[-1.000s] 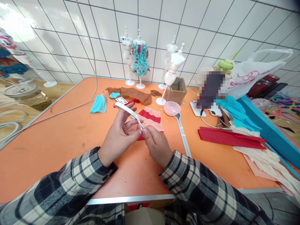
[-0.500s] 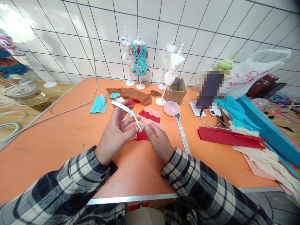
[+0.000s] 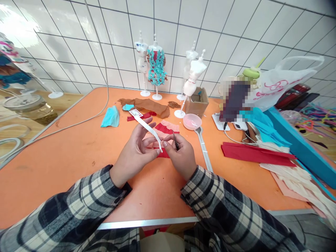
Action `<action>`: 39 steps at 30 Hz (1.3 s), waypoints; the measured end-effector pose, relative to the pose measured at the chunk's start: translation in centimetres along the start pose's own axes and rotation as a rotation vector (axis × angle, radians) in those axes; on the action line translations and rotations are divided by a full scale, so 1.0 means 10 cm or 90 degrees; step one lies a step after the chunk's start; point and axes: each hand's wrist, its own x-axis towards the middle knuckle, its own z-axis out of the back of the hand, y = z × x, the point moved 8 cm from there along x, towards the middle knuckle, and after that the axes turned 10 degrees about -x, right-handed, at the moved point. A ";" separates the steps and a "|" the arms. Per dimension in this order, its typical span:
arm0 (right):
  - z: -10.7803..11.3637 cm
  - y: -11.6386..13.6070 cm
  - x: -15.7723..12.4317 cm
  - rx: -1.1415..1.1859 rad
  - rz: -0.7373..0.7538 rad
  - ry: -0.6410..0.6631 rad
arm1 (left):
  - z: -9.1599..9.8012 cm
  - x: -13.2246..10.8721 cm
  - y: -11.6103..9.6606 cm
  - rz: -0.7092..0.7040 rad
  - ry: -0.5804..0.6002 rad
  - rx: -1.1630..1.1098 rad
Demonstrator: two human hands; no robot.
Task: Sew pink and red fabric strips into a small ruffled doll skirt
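My left hand (image 3: 135, 152) pinches one end of a narrow white strip (image 3: 147, 126) between thumb and fingers. The strip arches up and away over the hand. Close beside that end, my right hand (image 3: 182, 154) is closed, thumb against forefinger. A slim dark pointed metal tool (image 3: 175, 141) sticks up from the right hand; its kind is hard to make out. Whether the right fingertips touch the strip I cannot tell. Beneath the hands lie pink and red pieces (image 3: 168, 127) of thin crepe-like material, partly covered.
Behind the hands are a pink bowl (image 3: 192, 121), a small cardboard box (image 3: 196, 103) and several small white mannequins, one in a turquoise ruffled dress (image 3: 156, 66). Closed grey scissors (image 3: 204, 148) lie to the right, near folded red material (image 3: 258, 154). A cable (image 3: 78, 120) crosses the left side.
Both hands have shifted slightly right, and the strip's held end has moved right and down. The dark tool now shows in my right hand. A printed white card behind the strip is more visible.
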 end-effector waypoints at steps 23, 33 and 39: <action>-0.22 0.04 -0.10 -0.084 0.049 0.152 | 0.03 0.00 -0.03 -0.052 -0.028 0.081; -0.20 0.05 -0.10 -0.087 0.050 0.129 | -0.01 -0.01 -0.03 -0.046 -0.030 0.057; -0.20 0.05 -0.09 -0.087 0.049 0.133 | -0.02 -0.02 -0.02 -0.048 -0.020 0.064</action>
